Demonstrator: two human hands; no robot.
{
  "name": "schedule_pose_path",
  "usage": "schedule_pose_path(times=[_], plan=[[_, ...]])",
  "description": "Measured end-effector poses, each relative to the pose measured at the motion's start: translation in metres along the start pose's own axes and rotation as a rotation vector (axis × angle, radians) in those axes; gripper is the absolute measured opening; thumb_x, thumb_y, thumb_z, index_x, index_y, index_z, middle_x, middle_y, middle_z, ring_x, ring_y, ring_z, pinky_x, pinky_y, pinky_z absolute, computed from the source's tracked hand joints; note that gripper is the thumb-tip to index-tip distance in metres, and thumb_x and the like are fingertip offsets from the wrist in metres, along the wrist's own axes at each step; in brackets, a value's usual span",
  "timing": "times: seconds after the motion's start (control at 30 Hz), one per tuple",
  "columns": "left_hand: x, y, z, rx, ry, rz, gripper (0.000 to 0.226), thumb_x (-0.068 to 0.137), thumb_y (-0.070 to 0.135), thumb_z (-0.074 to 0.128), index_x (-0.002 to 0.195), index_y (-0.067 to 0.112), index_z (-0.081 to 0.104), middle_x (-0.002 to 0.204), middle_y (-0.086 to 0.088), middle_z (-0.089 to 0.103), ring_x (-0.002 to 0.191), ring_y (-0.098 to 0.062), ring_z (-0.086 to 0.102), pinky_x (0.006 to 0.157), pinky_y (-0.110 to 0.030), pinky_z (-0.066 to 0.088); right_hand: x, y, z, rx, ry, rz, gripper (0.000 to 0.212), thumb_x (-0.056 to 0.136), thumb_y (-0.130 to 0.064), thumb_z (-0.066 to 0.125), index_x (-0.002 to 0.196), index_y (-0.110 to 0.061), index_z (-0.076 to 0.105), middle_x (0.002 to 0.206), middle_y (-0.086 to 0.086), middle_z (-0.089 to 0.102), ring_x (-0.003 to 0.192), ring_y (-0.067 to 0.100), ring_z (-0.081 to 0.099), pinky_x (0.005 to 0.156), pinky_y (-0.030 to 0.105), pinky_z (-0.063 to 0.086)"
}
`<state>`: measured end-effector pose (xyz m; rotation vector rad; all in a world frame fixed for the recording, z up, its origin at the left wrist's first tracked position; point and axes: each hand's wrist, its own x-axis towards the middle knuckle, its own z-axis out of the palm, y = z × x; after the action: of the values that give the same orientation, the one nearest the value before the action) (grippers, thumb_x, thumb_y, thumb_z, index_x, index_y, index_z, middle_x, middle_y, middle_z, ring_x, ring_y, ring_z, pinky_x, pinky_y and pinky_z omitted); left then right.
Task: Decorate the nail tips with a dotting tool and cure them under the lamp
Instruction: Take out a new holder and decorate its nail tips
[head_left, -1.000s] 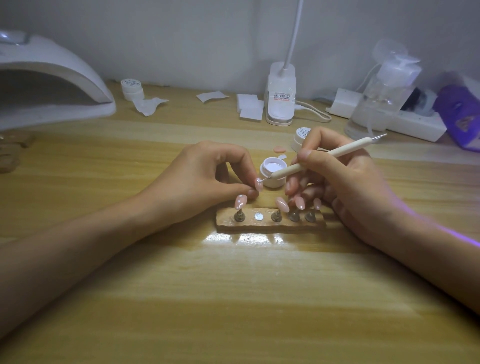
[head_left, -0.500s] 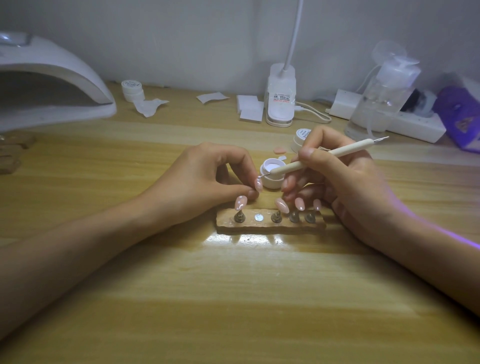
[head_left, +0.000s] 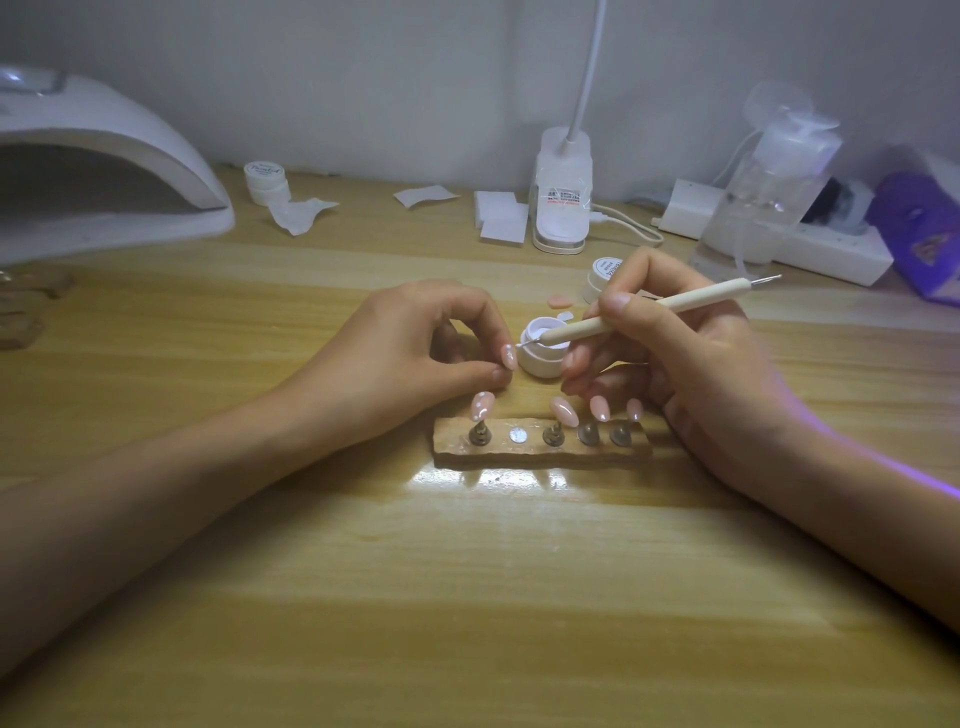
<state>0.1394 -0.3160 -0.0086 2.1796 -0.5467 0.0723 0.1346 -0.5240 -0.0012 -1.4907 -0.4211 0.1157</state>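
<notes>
Left hand (head_left: 415, 358): forefinger and thumb pinch one nail tip (head_left: 508, 356), its face turned toward the other hand. Right hand (head_left: 691, 364): pen grip on the dotting tool (head_left: 649, 312), with the spare fingers curled beneath.

The tool's long axis runs from upper right down to lower left, crossing above the open gel pot (head_left: 540, 364). Its working point sits at the upper edge of the pinched tip (touching or a hair off, cannot tell). So the work lies straight off the tool's low end, left of the right hand, and the left hand offers it up.

The wooden holder (head_left: 571, 453) lies on the table (head_left: 467, 597), just on the person's side of both hands. Its leftmost stand carries a dotted tip (head_left: 482, 406), and three plain tips (head_left: 599, 408) stand further right. The second slot (head_left: 518, 435) is bare, likely the pinched tip's place.

The curing lamp (head_left: 104, 171) sits far left, well apart, on the left hand's side. Judged: dotting is under way and curing is not yet begun.
</notes>
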Motion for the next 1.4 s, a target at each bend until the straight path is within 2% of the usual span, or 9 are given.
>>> schedule_pose_path(times=[0.17, 0.43, 0.9, 1.13, 1.4], plan=[[0.0002, -0.0002, 0.0006, 0.016, 0.013, -0.008, 0.016, 0.079, 0.012, 0.079, 0.077, 0.025, 0.068, 0.057, 0.03, 0.061, 0.053, 0.006, 0.055, 0.055, -0.004, 0.036, 0.0022, 0.0033, -0.0023, -0.047, -0.008, 0.027, 0.019, 0.091, -0.024, 0.059, 0.075, -0.017, 0.05, 0.07, 0.014, 0.07, 0.055, 0.028, 0.063, 0.046, 0.031, 0.044], [0.0002, -0.0001, 0.0014, 0.025, 0.023, -0.004, 0.016, 0.078, 0.011, 0.08, 0.077, 0.023, 0.069, 0.057, 0.029, 0.06, 0.054, 0.007, 0.056, 0.055, -0.004, 0.036, 0.0025, 0.0048, -0.0028, -0.038, -0.022, 0.03, 0.019, 0.091, -0.02, 0.059, 0.076, -0.015, 0.05, 0.07, 0.016, 0.07, 0.054, 0.026, 0.063, 0.044, 0.024, 0.046], [-0.0002, -0.0004, 0.0013, 0.002, 0.027, -0.013, 0.016, 0.078, 0.011, 0.08, 0.077, 0.023, 0.07, 0.057, 0.027, 0.062, 0.053, 0.005, 0.056, 0.055, -0.004, 0.036, 0.002, 0.0031, -0.002, -0.05, -0.034, 0.042, 0.02, 0.095, -0.015, 0.058, 0.075, -0.015, 0.051, 0.069, 0.015, 0.07, 0.056, 0.026, 0.063, 0.048, 0.022, 0.049], [-0.0002, -0.0008, 0.0011, -0.005, 0.025, -0.02, 0.016, 0.078, 0.011, 0.08, 0.077, 0.023, 0.069, 0.054, 0.025, 0.061, 0.051, 0.005, 0.056, 0.054, -0.004, 0.035, 0.0019, 0.0033, -0.0026, -0.079, -0.027, 0.048, 0.022, 0.096, -0.013, 0.056, 0.076, -0.015, 0.05, 0.069, 0.015, 0.07, 0.054, 0.025, 0.063, 0.047, 0.026, 0.045], [0.0001, -0.001, 0.0014, -0.006, 0.023, -0.019, 0.017, 0.078, 0.009, 0.08, 0.077, 0.022, 0.069, 0.057, 0.027, 0.062, 0.053, 0.007, 0.057, 0.054, -0.003, 0.036, 0.0019, 0.004, -0.0023, -0.062, -0.033, 0.042, 0.017, 0.09, -0.02, 0.059, 0.074, -0.016, 0.051, 0.069, 0.015, 0.07, 0.055, 0.026, 0.063, 0.047, 0.026, 0.046]])
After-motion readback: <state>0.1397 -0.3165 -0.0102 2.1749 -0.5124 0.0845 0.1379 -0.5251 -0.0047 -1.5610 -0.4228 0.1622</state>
